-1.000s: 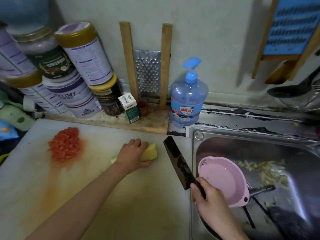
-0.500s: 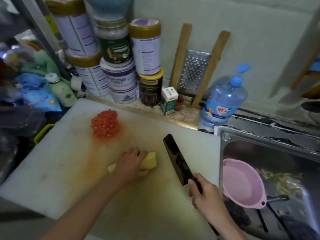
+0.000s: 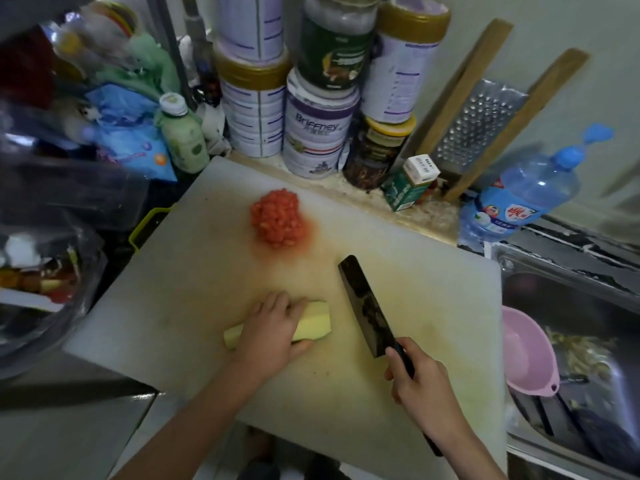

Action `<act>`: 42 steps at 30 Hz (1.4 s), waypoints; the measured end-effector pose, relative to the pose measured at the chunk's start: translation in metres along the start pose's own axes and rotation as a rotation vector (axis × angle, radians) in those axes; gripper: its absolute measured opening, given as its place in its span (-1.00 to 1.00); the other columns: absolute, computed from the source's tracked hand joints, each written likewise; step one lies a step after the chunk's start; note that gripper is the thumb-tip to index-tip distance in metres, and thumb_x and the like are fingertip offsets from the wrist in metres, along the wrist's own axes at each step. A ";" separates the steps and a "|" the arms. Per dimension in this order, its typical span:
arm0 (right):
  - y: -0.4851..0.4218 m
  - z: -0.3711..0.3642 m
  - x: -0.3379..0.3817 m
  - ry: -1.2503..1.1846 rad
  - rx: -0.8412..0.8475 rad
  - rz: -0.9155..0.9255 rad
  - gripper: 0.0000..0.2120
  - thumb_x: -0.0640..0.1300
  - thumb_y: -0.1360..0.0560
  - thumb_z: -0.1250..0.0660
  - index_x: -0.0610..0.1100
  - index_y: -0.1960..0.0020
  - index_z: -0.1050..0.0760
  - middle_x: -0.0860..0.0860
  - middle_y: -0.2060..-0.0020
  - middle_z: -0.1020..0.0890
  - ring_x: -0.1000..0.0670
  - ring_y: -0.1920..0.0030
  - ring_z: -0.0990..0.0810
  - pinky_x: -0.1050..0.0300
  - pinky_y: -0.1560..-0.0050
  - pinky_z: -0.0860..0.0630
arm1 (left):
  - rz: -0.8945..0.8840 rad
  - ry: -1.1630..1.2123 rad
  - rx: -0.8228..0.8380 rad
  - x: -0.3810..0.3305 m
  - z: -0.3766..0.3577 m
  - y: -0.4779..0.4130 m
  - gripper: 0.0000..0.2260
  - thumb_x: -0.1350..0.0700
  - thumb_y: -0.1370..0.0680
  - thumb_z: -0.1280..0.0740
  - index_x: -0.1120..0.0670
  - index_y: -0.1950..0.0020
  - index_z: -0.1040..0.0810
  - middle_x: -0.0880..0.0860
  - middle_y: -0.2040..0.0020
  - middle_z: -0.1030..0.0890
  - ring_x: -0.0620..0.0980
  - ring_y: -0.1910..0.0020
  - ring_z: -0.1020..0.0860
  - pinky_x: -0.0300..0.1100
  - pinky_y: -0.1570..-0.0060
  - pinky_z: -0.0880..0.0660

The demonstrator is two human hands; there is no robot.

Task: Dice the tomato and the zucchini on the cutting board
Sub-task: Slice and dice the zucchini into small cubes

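Observation:
A peeled, pale yellow-green zucchini piece lies across the middle of the white cutting board. My left hand grips it from above, fingers curled over its top and thumb at its near side. A heap of diced red tomato sits further back on the board in a red juice stain. My right hand holds the handle of a dark cleaver. Its blade points away from me, just right of the zucchini's cut end and apart from it.
Stacked tins and jars line the wall behind the board, with a small green carton, a grater and a blue pump bottle. On the right, a sink holds a pink colander. Bags and a bowl crowd the left.
The view has swung left and down, so the board fills more of the frame. The cleaver has moved from over the sink edge to above the board beside the zucchini. My left hand stays on the zucchini.

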State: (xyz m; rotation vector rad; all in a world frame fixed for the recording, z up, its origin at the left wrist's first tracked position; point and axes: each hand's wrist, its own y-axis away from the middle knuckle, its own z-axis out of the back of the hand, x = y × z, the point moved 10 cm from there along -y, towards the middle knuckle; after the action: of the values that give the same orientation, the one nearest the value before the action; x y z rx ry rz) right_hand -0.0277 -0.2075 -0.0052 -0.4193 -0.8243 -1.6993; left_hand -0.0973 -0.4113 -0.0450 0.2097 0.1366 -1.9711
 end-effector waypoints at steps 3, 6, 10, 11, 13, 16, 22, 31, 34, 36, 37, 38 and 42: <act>0.007 -0.014 0.007 0.057 -0.025 0.002 -0.91 -0.07 -0.59 -0.21 0.00 -0.04 -0.48 0.00 0.39 -0.60 0.09 0.44 -0.54 0.21 0.36 -0.47 | -0.008 0.019 -0.030 0.007 0.003 0.011 -0.31 -0.21 -0.17 -0.60 0.06 -0.21 -0.63 0.08 0.12 -0.54 0.07 0.15 -0.54 -0.05 0.26 -0.55; 0.013 -0.025 0.012 0.092 -0.043 0.008 -0.92 -0.08 -0.59 -0.22 0.02 -0.05 -0.47 0.02 0.39 -0.59 0.10 0.41 -0.55 0.27 0.37 -0.44 | -0.015 0.045 -0.081 0.013 0.006 0.017 -0.32 -0.20 -0.22 -0.58 0.08 -0.26 -0.60 0.08 0.08 -0.54 0.07 0.11 -0.52 -0.05 0.23 -0.54; 0.019 -0.040 0.008 0.128 -0.048 0.004 -0.91 -0.10 -0.58 -0.23 0.02 -0.07 -0.47 0.06 0.40 -0.57 0.09 0.40 -0.55 0.20 0.34 -0.48 | -0.025 0.059 -0.139 0.015 0.006 0.026 -0.36 -0.18 -0.32 -0.50 0.10 -0.32 -0.56 0.11 0.04 -0.55 0.08 0.09 -0.50 -0.03 0.20 -0.52; 0.019 -0.042 0.007 0.133 -0.046 0.006 -0.91 -0.10 -0.57 -0.23 0.03 -0.06 -0.46 0.07 0.40 -0.57 0.09 0.39 -0.56 0.20 0.34 -0.48 | -0.032 0.061 -0.163 0.014 0.007 0.027 -0.37 -0.18 -0.35 -0.46 0.10 -0.33 -0.55 0.11 0.04 -0.55 0.09 0.08 -0.50 -0.03 0.20 -0.52; 0.019 -0.044 0.008 0.126 -0.038 0.009 -0.91 -0.10 -0.58 -0.22 0.07 -0.04 -0.44 0.09 0.40 -0.58 0.09 0.39 -0.56 0.25 0.35 -0.46 | -0.036 0.069 -0.209 0.015 0.009 0.027 -0.45 -0.21 -0.48 -0.31 0.10 -0.35 -0.53 0.12 0.02 -0.55 0.09 0.06 -0.50 -0.03 0.19 -0.52; 0.013 -0.046 0.011 0.069 -0.004 0.009 -0.88 -0.09 -0.60 -0.16 0.08 -0.06 -0.44 0.09 0.32 -0.58 0.07 0.42 -0.55 0.25 0.37 -0.44 | -0.015 0.084 -0.221 0.017 0.006 0.026 -0.44 -0.22 -0.55 -0.08 0.09 -0.35 -0.53 0.13 -0.03 -0.56 0.10 0.02 -0.53 -0.02 0.14 -0.52; 0.002 -0.054 0.031 -0.050 0.086 0.080 -0.68 0.06 -0.53 -0.10 0.27 -0.27 -0.33 0.17 0.32 -0.57 0.09 0.41 -0.54 0.33 0.33 -0.44 | -0.035 0.111 -0.259 0.012 0.004 0.028 -0.52 -0.16 -0.56 -0.17 0.05 -0.36 -0.54 0.08 -0.08 -0.61 0.08 0.01 -0.53 -0.04 0.13 -0.45; -0.012 -0.066 0.033 -0.270 0.197 0.067 -0.60 0.09 -0.51 -0.12 0.27 -0.34 -0.32 0.22 0.44 -0.51 0.18 0.40 -0.46 0.41 0.29 -0.33 | -0.041 0.253 -0.297 0.000 0.015 0.021 -0.62 -0.04 -0.57 -0.22 0.17 -0.21 -0.62 0.08 -0.15 -0.63 0.04 -0.12 -0.53 -0.09 -0.11 -0.41; -0.016 -0.062 0.024 -0.325 0.178 0.034 -0.62 0.16 -0.48 -0.11 0.32 -0.29 -0.37 0.15 0.48 -0.45 0.18 0.43 -0.41 0.40 0.34 -0.29 | -0.009 0.292 -0.308 0.000 0.015 0.016 -0.63 -0.03 -0.57 -0.22 0.15 -0.22 -0.62 0.03 -0.12 -0.65 0.03 -0.06 -0.57 -0.06 -0.01 -0.56; -0.016 -0.058 0.020 -0.329 0.168 0.031 -0.60 0.21 -0.45 -0.11 0.37 -0.28 -0.38 0.06 0.48 -0.40 0.15 0.44 -0.37 0.37 0.36 -0.29 | 0.026 0.295 -0.315 0.000 0.014 0.014 -0.63 -0.04 -0.56 -0.23 0.14 -0.22 -0.63 0.00 -0.10 -0.65 0.03 0.01 -0.59 -0.07 0.05 -0.56; -0.016 -0.055 0.020 -0.328 0.160 0.039 -0.61 0.22 -0.46 -0.11 0.38 -0.28 -0.37 0.05 0.49 -0.40 0.13 0.45 -0.37 0.36 0.37 -0.30 | 0.043 0.293 -0.317 0.000 0.014 0.013 -0.63 -0.05 -0.56 -0.24 0.12 -0.22 -0.63 -0.02 -0.09 -0.65 0.03 0.04 -0.59 -0.07 0.06 -0.53; -0.016 -0.051 0.020 -0.326 0.147 0.052 -0.63 0.22 -0.49 -0.11 0.39 -0.28 -0.37 0.04 0.49 -0.40 0.13 0.46 -0.37 0.37 0.37 -0.30 | 0.058 0.292 -0.319 0.000 0.015 0.011 -0.63 -0.06 -0.55 -0.24 0.11 -0.22 -0.64 -0.03 -0.09 -0.65 0.03 0.05 -0.58 -0.09 0.06 -0.51; -0.014 -0.038 0.027 -0.301 0.135 0.112 -0.57 0.29 -0.45 -0.11 0.38 -0.31 -0.35 0.04 0.48 -0.46 0.13 0.47 -0.39 0.39 0.36 -0.32 | 0.053 0.291 -0.325 -0.006 0.016 0.005 -0.64 -0.05 -0.55 -0.24 0.10 -0.21 -0.64 -0.04 -0.09 -0.66 0.01 0.05 -0.61 -0.10 0.10 -0.57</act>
State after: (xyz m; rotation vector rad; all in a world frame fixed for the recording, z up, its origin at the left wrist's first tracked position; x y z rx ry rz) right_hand -0.0438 -0.2518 -0.0174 -0.6264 -1.1062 -1.4871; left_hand -0.0914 -0.4107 -0.0279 0.2830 0.6285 -1.8260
